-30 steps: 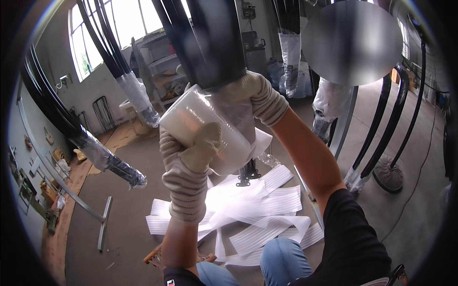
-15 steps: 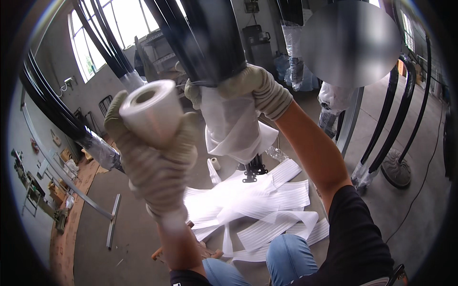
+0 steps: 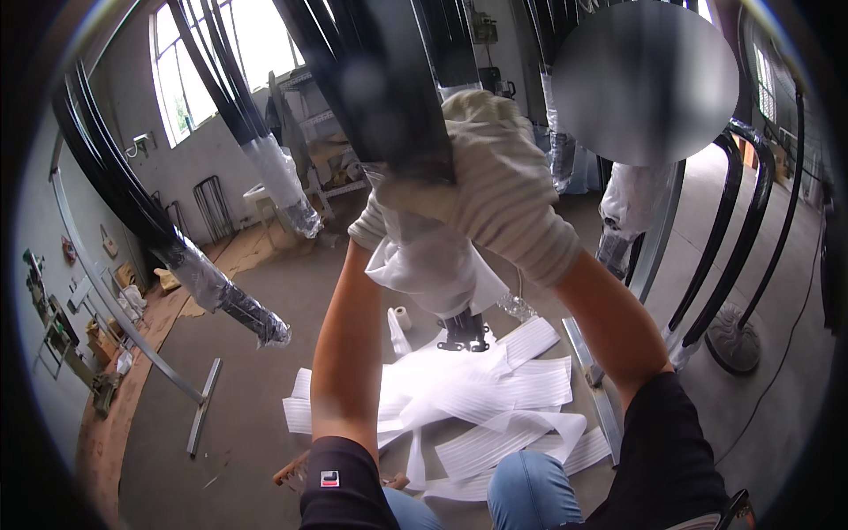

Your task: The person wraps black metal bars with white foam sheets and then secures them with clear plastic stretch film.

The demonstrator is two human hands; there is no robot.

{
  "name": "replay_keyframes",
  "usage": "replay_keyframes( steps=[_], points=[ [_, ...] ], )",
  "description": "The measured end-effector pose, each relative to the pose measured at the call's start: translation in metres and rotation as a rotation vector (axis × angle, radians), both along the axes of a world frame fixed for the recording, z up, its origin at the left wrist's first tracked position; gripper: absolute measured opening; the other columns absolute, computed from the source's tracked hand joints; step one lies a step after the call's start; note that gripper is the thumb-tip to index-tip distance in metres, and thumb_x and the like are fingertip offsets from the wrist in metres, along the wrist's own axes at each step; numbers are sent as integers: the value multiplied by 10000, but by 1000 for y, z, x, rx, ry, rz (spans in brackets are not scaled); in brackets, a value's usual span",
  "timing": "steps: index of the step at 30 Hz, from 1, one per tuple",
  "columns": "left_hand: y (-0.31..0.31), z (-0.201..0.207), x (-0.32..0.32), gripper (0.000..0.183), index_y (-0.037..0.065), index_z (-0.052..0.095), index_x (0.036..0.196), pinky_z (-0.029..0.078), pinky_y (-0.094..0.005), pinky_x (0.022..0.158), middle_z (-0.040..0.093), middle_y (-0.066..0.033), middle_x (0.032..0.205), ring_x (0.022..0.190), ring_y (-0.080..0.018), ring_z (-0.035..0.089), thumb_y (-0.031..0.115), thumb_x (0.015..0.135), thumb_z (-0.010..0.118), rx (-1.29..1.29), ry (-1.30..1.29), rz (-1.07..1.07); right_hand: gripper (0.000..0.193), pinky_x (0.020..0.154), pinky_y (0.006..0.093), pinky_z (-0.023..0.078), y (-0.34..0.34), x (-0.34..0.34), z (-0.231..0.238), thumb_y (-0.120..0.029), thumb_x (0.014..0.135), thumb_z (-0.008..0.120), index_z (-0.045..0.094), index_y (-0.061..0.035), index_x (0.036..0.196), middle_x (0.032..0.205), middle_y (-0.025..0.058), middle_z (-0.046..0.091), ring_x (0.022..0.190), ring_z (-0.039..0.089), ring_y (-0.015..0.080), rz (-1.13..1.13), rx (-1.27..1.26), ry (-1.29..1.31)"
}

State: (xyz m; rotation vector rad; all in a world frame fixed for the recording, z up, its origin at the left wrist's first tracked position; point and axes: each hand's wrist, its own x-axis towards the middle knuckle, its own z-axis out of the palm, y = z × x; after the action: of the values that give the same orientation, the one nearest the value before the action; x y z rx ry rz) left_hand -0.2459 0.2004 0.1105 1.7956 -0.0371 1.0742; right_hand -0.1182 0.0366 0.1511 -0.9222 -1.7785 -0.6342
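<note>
Your right hand (image 3: 503,190), in a knit glove, is closed around the black tube bundle (image 3: 389,97) overhead, pinning the white wrap (image 3: 433,265) that hangs just below it, apparently to keep the wrap from slipping. Your left hand (image 3: 375,221) reaches up behind the bundle; whether it grips anything you cannot tell, as the wrap hides it. Beneath the bundle, white foam sheets (image 3: 459,397) litter the floor, and a wrapped bundle (image 3: 221,291) juts in at its left.

white foam sheets (image 3: 495,397), grey floor (image 3: 247,424), window (image 3: 221,62)
</note>
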Motion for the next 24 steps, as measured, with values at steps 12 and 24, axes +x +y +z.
replay_keyframes(
  steps=[12,24],
  points=[
    [-31,1,21,392,49,512,1113,483,-255,729,598,-60,907,807,-185,571,28,732,604,87,-40,-14,294,755,217,508,70,53,-74,-130,846,510,444,-18,1109,992,99,565,854,575,131,1238,-422,1048],
    [-30,43,52,386,-54,436,1160,458,-294,867,514,-136,1150,1038,-194,526,193,867,490,2,-210,206,645,772,310,513,19,142,-72,-104,576,777,465,-66,1140,997,68,559,848,562,164,644,-151,717]
  ],
)
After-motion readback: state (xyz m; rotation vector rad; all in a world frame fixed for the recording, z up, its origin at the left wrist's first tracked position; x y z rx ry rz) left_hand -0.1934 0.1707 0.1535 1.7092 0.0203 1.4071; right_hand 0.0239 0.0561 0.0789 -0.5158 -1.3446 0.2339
